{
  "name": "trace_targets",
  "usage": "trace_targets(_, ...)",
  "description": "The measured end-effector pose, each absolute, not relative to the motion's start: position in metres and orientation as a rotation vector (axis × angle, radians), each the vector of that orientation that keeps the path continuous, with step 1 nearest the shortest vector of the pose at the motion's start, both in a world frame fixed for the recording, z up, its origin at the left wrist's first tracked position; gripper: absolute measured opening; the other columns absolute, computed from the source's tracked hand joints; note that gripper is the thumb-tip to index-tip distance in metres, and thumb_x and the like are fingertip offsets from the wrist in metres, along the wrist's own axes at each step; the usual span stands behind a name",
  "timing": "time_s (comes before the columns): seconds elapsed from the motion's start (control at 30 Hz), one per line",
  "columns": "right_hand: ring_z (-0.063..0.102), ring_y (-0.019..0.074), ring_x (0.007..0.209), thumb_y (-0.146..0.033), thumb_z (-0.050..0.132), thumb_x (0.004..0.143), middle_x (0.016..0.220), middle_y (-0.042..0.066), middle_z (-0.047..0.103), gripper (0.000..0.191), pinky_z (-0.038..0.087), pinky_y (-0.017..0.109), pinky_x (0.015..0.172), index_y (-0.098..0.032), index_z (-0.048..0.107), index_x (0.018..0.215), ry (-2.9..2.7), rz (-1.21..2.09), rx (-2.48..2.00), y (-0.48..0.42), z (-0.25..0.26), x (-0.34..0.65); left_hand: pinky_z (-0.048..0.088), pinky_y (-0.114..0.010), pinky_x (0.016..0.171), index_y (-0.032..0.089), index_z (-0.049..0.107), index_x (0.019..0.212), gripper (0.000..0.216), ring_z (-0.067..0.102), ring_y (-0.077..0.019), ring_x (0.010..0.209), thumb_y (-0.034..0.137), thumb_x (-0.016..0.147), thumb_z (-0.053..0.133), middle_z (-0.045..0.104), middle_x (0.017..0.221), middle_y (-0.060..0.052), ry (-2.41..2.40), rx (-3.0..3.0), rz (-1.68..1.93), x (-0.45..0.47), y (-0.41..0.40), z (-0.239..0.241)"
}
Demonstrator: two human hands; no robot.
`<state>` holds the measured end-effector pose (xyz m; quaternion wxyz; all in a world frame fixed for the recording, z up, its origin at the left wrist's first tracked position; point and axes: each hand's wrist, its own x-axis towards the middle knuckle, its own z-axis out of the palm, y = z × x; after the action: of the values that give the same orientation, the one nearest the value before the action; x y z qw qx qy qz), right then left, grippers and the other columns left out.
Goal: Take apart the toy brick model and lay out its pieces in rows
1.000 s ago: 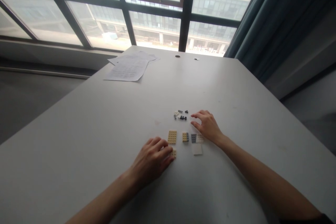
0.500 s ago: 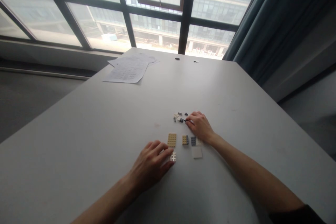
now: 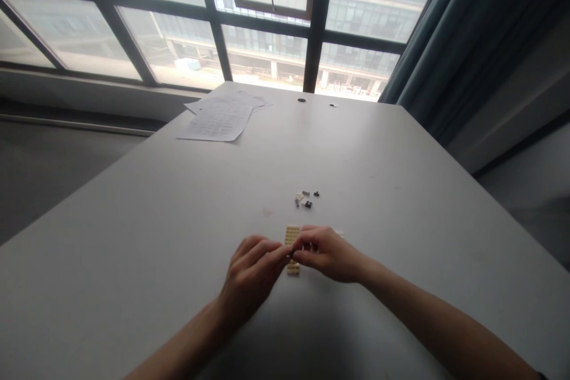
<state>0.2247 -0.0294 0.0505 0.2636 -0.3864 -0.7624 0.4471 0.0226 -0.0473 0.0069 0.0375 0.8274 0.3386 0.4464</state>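
My left hand (image 3: 253, 267) and my right hand (image 3: 327, 254) meet at the fingertips, low over the near part of the table. A small dark toy brick (image 3: 292, 254) shows between them, pinched by my right thumb and fingers. My left fingers are closed against the same spot, and what they grip is hidden. Just behind the fingertips lies a tan studded plate (image 3: 292, 233), partly covered. Another tan studded piece (image 3: 293, 269) shows below the fingers. A pale piece (image 3: 340, 234) peeks out behind my right hand.
Beyond the hands lies a small cluster of loose bricks, with white pieces (image 3: 300, 196), a black one (image 3: 308, 205) and another dark one (image 3: 316, 193). Printed papers (image 3: 218, 120) rest at the far left of the white table (image 3: 133, 219). Windows and a curtain (image 3: 427, 59) stand behind.
My right hand has come back from the loose bricks toward my left hand, bringing the small dark brick. My left hand has shifted slightly, and its fingertips now meet the right ones.
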Motion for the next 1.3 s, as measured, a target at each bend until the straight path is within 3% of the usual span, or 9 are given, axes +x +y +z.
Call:
trace_targets(0.37, 0.053, 0.0094, 0.064, -0.023, 0.063, 0.083, 0.075, -0.001, 0.059, 0.009, 0.041, 0.020, 0.057, -0.018, 0.069, 0.081, -2.080, 1.272, -1.021, -0.021, 0.043, 0.222, 0.047, -0.030, 0.074, 0.022, 0.063, 0.104, 0.027, 0.056, -0.0152, 0.079, 0.012, 0.080, 0.068, 0.068, 0.085, -0.002, 1.021, 2.588, 1.340, 0.019, -0.047, 0.005)
trace_targets(0.57, 0.057, 0.0125, 0.069, -0.019, 0.061, 0.084, 0.089, 0.003, 0.065, 0.020, 0.046, 0.028, 0.073, -0.018, 0.069, 0.102, -1.973, 0.541, -1.439, 0.035, 0.025, 0.257, 0.049, -0.029, 0.074, 0.022, 0.066, 0.097, 0.013, 0.058, -0.0152, 0.077, 0.021, 0.083, 0.066, 0.068, 0.084, -0.002, 1.114, 2.526, 1.357, 0.015, -0.041, 0.004)
trace_targets(0.67, 0.059, 0.0125, 0.075, -0.011, 0.056, 0.084, 0.102, 0.005, 0.065, 0.031, 0.046, 0.029, 0.080, -0.019, 0.066, 0.113, -2.057, 0.399, -1.540, 0.063, 0.014, 0.275, 0.051, -0.030, 0.073, 0.021, 0.066, 0.095, 0.011, 0.059, -0.0153, 0.077, 0.022, 0.084, 0.065, 0.068, 0.083, -0.003, 1.134, 2.475, 1.372, 0.014, -0.037, 0.004)
trace_targets(0.73, 0.060, 0.0136, 0.083, -0.009, 0.056, 0.084, 0.104, 0.005, 0.065, 0.030, 0.045, 0.029, 0.084, -0.021, 0.068, 0.109, -2.138, 0.396, -1.506, 0.072, 0.009, 0.279, 0.051, -0.029, 0.073, 0.021, 0.066, 0.095, 0.012, 0.059, -0.0154, 0.077, 0.021, 0.083, 0.066, 0.068, 0.083, -0.003, 1.133, 2.451, 1.378, 0.014, -0.037, 0.003)
trace_targets(0.9, 0.059, 0.0155, 0.087, -0.013, 0.057, 0.085, 0.095, 0.005, 0.064, 0.017, 0.043, 0.031, 0.086, -0.019, 0.072, 0.091, -2.143, 0.435, -1.473, 0.074, 0.006, 0.276, 0.051, -0.030, 0.074, 0.021, 0.066, 0.096, 0.015, 0.058, -0.0155, 0.079, 0.018, 0.081, 0.068, 0.067, 0.084, -0.003, 1.117, 2.427, 1.361, 0.014, -0.037, 0.002)
trace_targets(1.1, 0.055, 0.0137, 0.075, -0.021, 0.056, 0.085, 0.089, 0.004, 0.062, 0.015, 0.045, 0.029, 0.074, -0.016, 0.068, 0.093, -1.971, 0.576, -1.470, 0.059, 0.010, 0.280, 0.051, -0.029, 0.073, 0.020, 0.066, 0.096, 0.016, 0.058, -0.0153, 0.078, 0.017, 0.080, 0.069, 0.067, 0.084, -0.003, 1.091, 2.422, 1.374, 0.015, -0.037, 0.002)
trace_targets(1.2, 0.051, 0.0119, 0.064, -0.036, 0.054, 0.087, 0.081, 0.003, 0.061, 0.025, 0.043, 0.026, 0.061, -0.016, 0.065, 0.098, -1.630, 0.970, -1.360, 0.041, 0.020, 0.281, 0.050, -0.029, 0.074, 0.020, 0.066, 0.097, 0.018, 0.058, -0.0155, 0.080, 0.015, 0.079, 0.069, 0.067, 0.085, -0.003, 1.070, 2.383, 1.375, 0.015, -0.036, 0.001)
trace_targets(1.3, 0.048, 0.0103, 0.061, -0.046, 0.063, 0.079, 0.080, 0.003, 0.060, 0.031, 0.040, 0.025, 0.056, -0.017, 0.063, 0.091, -1.202, 1.428, -1.114, 0.017, 0.034, 0.280, 0.050, -0.029, 0.074, 0.020, 0.065, 0.097, 0.019, 0.058, -0.0159, 0.082, 0.013, 0.080, 0.069, 0.067, 0.087, -0.003, 1.065, 2.333, 1.374, 0.016, -0.036, 0.003)
